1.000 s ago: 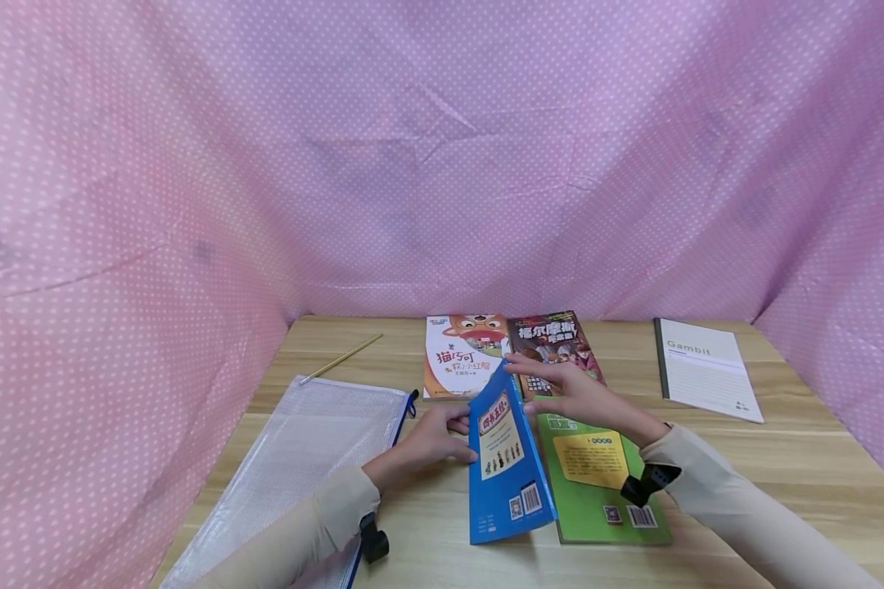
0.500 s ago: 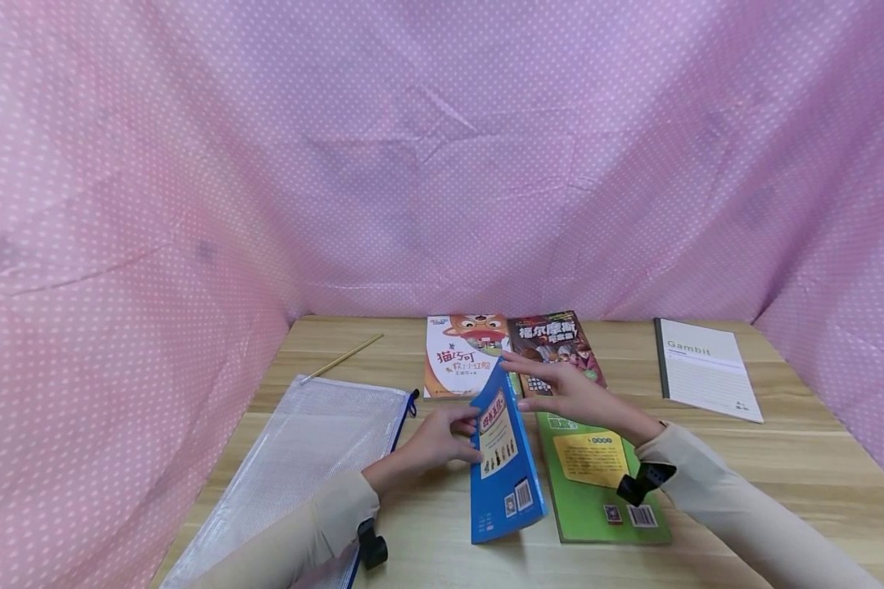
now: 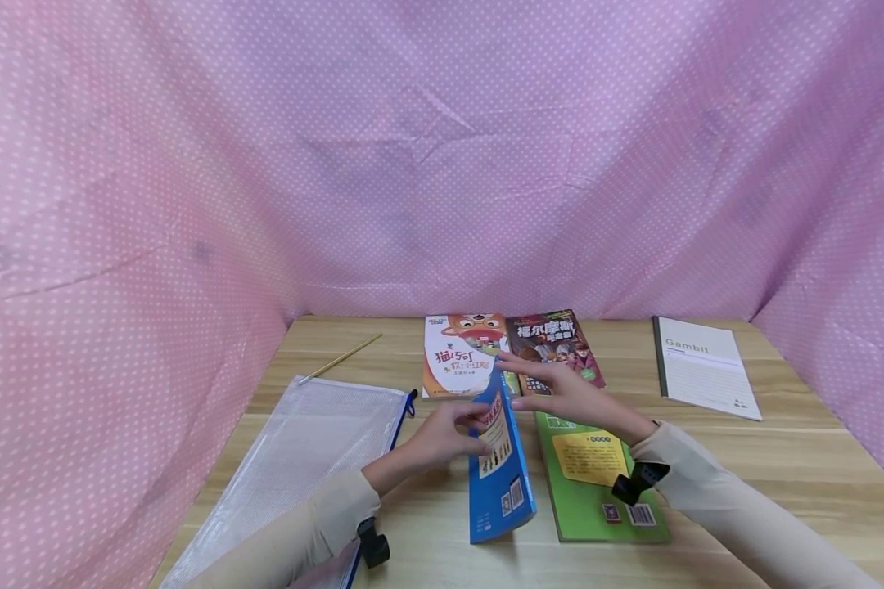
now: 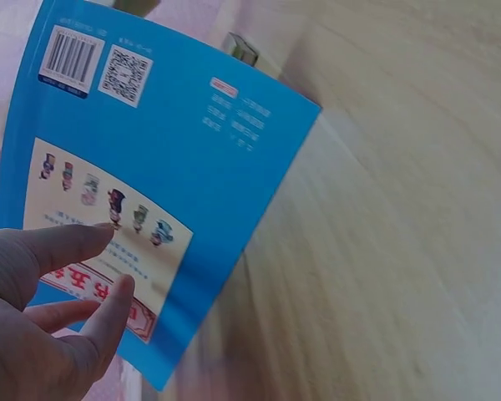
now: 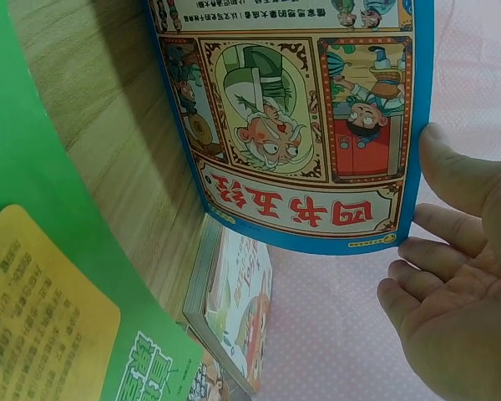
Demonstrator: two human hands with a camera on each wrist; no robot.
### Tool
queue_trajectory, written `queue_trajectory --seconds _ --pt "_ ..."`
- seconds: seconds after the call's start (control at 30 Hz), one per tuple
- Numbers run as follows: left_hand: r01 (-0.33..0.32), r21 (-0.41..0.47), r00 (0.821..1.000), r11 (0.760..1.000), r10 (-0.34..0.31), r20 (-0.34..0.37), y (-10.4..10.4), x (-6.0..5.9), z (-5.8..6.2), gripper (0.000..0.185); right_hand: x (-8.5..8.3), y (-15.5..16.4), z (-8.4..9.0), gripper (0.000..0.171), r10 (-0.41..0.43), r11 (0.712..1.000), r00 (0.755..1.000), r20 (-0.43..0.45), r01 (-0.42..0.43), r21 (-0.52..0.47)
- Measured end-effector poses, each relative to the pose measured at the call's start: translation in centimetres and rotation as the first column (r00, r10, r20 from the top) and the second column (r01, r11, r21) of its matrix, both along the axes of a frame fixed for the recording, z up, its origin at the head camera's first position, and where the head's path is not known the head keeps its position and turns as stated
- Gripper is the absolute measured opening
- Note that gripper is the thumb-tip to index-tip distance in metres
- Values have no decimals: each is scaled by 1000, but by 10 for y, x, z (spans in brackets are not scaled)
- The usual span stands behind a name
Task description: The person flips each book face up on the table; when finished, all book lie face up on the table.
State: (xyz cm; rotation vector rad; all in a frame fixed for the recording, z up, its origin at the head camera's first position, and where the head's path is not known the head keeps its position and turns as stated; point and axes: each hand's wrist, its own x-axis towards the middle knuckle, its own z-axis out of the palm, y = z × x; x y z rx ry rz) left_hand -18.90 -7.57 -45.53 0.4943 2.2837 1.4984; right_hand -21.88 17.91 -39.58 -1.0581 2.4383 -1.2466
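Observation:
A thin blue book stands nearly upright on the table in the head view, its back cover towards my left hand. My left hand comes from the left; in the left wrist view its spread fingertips rest against the back cover, not gripping an edge. On the other side my right hand has thumb and fingertips at the book's bound edge, fingers mostly straight. In the right wrist view the illustrated front cover faces that camera. Just right of the blue book lies a green book, back cover up.
Behind lie a white cartoon-cover book and a dark comic-style book. A mesh zip pouch lies left, with a thin golden stick at its far end. A pale notebook sits far right; a pink dotted cloth surrounds the table.
The blue book has tipped further upright, its right edge swinging left. My right hand has moved slightly left with that edge, and my left hand's fingers now overlap more of the back cover.

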Motion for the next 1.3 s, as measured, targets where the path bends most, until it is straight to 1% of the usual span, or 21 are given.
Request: queue_trajectory --seconds 0.17,0.27,0.47,0.6,0.7,0.8,0.97,1.13,1.3 --pt "5 13 1000 1000 -4 -6 2 0 6 56 0 -3 -2 59 -4 1000 1000 -5 4 -13" --pt "11 47 1000 999 -11 7 2 0 9 56 0 -4 -1 59 -14 1000 1000 -5 14 -12" --pt "57 98 998 994 -56 -8 2 0 16 54 0 -7 1 58 -34 999 999 -13 34 -2" --pt "58 110 998 992 -59 2 -1 1 22 51 -1 -10 -1 59 -37 999 999 -32 36 -8" --pt "44 141 998 989 -50 41 -2 1 25 51 -1 -12 -2 59 -24 999 999 -33 23 -24" --pt "22 180 995 983 -39 93 -2 2 27 53 -1 -16 -1 59 -16 999 1000 -13 16 -37" --pt "-32 213 988 977 -1 153 -3 1 27 54 0 -22 2 59 -20 1000 1000 -8 19 -19" --pt "-66 213 986 975 30 166 -7 1 28 53 -1 -27 4 59 -23 1000 1000 -22 23 3" --pt "-90 225 985 970 53 166 -11 1 31 52 -1 -31 3 58 -17 1000 1000 -25 17 -2"
